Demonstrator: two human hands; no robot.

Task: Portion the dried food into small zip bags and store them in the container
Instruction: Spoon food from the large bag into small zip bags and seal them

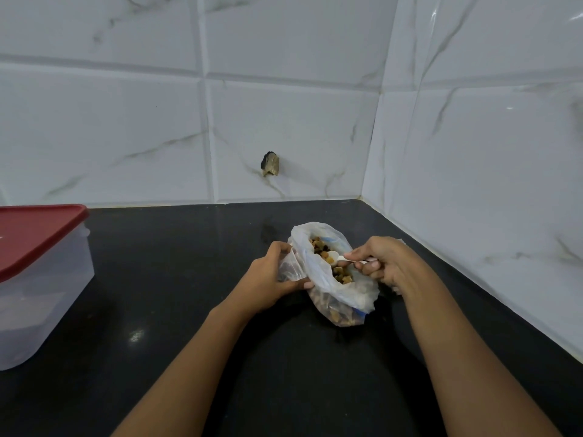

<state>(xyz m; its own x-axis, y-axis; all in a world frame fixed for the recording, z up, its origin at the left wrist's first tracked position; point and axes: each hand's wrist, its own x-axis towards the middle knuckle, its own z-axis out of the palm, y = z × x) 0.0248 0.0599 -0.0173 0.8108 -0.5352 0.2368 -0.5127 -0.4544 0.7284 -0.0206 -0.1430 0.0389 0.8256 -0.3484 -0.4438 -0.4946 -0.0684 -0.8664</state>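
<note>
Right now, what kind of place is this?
Probably a home kitchen corner: black countertop, white marble-look wall tiles, a red-lidded plastic container, and a bag of dried food being scooped with a white spoon.

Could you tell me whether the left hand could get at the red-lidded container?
Probably yes: only bare countertop lies between the left hand and the container. But that hand grips a small clear bag, and the red lid is on.

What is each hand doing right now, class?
Left hand: grips a small clear plastic bag.
Right hand: holds a small white plastic spoon.
</note>
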